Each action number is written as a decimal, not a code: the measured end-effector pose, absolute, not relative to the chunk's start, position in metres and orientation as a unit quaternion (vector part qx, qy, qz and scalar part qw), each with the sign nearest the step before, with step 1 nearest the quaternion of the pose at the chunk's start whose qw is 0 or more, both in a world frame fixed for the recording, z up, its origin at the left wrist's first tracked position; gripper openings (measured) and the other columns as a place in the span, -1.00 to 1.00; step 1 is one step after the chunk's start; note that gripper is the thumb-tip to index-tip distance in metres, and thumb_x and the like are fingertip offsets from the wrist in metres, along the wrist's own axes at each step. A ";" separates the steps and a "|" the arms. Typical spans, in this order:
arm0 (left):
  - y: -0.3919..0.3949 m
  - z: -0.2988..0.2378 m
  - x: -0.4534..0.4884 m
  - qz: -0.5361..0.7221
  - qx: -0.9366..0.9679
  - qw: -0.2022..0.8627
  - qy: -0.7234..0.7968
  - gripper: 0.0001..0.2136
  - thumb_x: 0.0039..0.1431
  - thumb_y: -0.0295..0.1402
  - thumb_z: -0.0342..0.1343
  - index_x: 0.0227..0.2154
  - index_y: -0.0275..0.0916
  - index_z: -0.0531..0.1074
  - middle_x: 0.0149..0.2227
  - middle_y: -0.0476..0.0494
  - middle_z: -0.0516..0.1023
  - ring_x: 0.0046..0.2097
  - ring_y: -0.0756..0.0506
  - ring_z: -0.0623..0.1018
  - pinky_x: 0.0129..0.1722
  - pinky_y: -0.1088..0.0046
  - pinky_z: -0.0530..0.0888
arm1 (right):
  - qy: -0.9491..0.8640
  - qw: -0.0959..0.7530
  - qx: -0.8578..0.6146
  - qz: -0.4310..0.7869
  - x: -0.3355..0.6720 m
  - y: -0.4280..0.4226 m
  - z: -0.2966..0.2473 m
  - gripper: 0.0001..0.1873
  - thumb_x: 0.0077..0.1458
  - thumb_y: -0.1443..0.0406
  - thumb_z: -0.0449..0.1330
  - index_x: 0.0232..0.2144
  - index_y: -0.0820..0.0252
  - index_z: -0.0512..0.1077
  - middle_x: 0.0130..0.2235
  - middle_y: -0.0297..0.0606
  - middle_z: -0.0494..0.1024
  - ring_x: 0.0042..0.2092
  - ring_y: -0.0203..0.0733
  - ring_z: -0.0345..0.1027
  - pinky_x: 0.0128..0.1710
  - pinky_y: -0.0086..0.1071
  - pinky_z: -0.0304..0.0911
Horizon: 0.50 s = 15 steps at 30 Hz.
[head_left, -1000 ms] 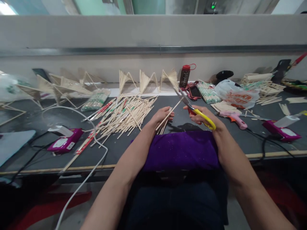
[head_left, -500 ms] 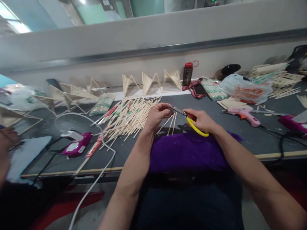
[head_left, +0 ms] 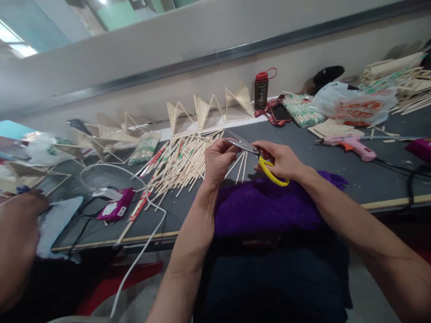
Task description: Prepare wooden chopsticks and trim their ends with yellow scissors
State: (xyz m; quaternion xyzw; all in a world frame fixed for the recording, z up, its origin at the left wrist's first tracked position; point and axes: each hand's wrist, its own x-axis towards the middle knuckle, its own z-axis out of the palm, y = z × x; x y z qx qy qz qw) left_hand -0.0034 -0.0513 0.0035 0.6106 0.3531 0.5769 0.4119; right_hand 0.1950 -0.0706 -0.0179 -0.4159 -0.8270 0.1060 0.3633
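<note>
My right hand (head_left: 284, 160) grips yellow-handled scissors (head_left: 256, 154) whose blades point left, toward my left hand. My left hand (head_left: 217, 159) is closed in a pinch at the blade tips; whatever it pinches is too small to make out. A few thin wooden sticks (head_left: 240, 165) lie on the dark table just beneath both hands. A purple cloth (head_left: 269, 206) covers my lap at the table's near edge. To the left spreads a big loose pile of wooden sticks (head_left: 182, 159).
Fan-shaped stick structures (head_left: 205, 110) stand along the back wall, beside a dark bottle with a red cap (head_left: 260, 92). A pink glue gun (head_left: 353, 144) lies right; a magenta device (head_left: 116, 208) and white cable (head_left: 148, 206) lie left. Another person's arm (head_left: 16, 242) is at the far left.
My left hand dropped the bundle of sticks and came up to the scissor tips. The scissors swung down and closed toward it. The view tilted and another person's arm came in at left.
</note>
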 end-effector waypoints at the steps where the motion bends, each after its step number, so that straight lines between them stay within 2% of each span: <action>1: -0.051 0.003 -0.004 0.577 0.611 0.408 0.356 -0.93 -0.06 -0.39 0.22 -0.47 -0.23 0.46 -0.57 0.03 0.42 -0.59 0.13 0.29 -0.64 0.58 0.22 | -0.827 0.362 -0.417 0.104 0.195 -0.071 -0.017 -0.40 -0.07 0.10 0.23 0.05 0.08 0.28 -0.31 -0.31 0.45 -0.41 -0.30 0.24 -0.35 -0.38 0.15; 15: -0.052 0.000 -0.005 0.600 0.615 0.396 0.324 -0.89 -0.08 -0.33 0.25 -0.48 -0.24 0.47 -0.65 0.07 0.38 -0.64 0.14 0.27 -0.65 0.60 0.22 | -0.833 0.349 -0.418 0.094 0.192 -0.076 -0.015 -0.31 -0.11 0.13 0.27 0.09 0.05 0.20 -0.16 -0.23 0.42 -0.23 -0.14 0.31 -0.25 -0.28 0.20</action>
